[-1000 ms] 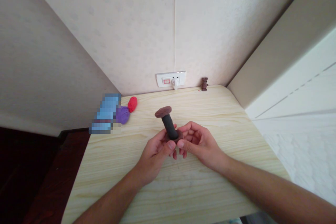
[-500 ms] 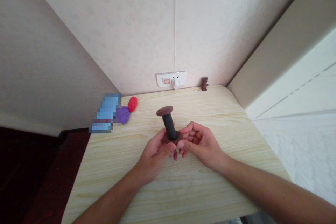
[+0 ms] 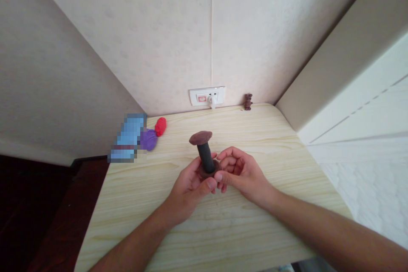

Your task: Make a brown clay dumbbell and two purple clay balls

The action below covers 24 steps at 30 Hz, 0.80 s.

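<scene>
A spool-shaped clay model point(image 3: 206, 157) is held over the table, its black stem leaning slightly left between two brown discs. My left hand point(image 3: 191, 185) is closed around the lower disc from the left, thumb in front and fingers underneath. From the right, my right hand point(image 3: 240, 174) pinches the edge of that same disc between thumb and curled fingers. The upper disc stands free above both hands. Part of the lower disc is hidden by my thumbs.
On the wood-grain table point(image 3: 153, 238), a purple lump point(image 3: 148, 140) and a red lump point(image 3: 161, 126) lie at the back left beside a blurred blue object point(image 3: 129, 138). A small brown figurine point(image 3: 247, 102) stands by the wall, right of a socket point(image 3: 207, 97) with a plug.
The clay model has tilted a little, with its upper disc now showing more of its top. My left thumb has shifted slightly; both hands keep nearly the same place.
</scene>
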{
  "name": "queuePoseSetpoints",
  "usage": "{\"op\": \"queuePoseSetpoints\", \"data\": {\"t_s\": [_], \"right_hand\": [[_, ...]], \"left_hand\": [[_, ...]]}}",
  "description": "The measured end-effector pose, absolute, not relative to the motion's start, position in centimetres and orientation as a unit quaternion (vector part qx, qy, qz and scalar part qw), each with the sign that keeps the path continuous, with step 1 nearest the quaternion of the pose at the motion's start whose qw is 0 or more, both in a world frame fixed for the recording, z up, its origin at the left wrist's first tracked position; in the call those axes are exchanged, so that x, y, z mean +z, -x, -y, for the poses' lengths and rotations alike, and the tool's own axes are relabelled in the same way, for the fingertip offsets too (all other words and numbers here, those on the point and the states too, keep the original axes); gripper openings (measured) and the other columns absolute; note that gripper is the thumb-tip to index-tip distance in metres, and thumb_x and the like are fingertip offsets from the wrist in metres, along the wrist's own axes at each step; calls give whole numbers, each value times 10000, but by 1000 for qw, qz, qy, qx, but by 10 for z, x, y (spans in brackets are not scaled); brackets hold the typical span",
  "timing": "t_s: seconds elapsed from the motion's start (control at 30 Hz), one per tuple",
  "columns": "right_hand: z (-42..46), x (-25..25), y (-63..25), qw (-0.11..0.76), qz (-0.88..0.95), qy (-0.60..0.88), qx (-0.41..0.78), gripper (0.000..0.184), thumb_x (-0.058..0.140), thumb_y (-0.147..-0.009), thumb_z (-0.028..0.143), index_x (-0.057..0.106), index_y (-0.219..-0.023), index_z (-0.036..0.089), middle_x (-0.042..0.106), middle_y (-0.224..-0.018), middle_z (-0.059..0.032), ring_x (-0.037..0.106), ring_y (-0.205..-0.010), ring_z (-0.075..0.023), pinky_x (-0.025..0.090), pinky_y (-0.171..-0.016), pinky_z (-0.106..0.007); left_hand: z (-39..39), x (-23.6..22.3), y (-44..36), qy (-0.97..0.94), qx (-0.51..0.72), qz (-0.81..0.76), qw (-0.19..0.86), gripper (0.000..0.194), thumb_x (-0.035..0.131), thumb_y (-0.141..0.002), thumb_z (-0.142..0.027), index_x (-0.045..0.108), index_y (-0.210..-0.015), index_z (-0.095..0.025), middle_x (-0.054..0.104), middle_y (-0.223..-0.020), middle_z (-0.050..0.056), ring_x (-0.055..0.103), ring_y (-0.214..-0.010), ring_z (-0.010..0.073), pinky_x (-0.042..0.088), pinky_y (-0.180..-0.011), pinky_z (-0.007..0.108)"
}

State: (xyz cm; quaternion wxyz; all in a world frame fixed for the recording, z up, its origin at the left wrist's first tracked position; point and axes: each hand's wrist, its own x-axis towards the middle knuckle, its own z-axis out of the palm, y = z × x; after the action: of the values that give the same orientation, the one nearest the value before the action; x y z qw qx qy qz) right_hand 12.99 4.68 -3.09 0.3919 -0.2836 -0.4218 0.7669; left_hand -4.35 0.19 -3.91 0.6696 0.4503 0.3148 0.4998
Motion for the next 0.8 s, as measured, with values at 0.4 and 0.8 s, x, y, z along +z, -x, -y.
{"op": "queuePoseSetpoints", "data": {"t_s": [0.4,0.8], "right_hand": [[-51,-31,-132,380,436,265,772,317,827,-805,271,652,-1045,160,716,-752,-4,706,-578,-125,568,-516,-217],[-50,-31,-130,367,459,233,775,362,827,-792,258,654,-1106,204,729,-839,-9,722,-696,-167,604,-689,-339]], "left_hand": [[-1,-48,46,-438,518,-328,657,538,610,-974,-326,452,-1487,-296,579,-1012,44,568,-799,131,520,-685,282],[-2,-41,41,-436,527,-345,643,613,678,-930,-292,411,-1479,-343,569,-1082,35,569,-824,117,537,-680,240]]}}
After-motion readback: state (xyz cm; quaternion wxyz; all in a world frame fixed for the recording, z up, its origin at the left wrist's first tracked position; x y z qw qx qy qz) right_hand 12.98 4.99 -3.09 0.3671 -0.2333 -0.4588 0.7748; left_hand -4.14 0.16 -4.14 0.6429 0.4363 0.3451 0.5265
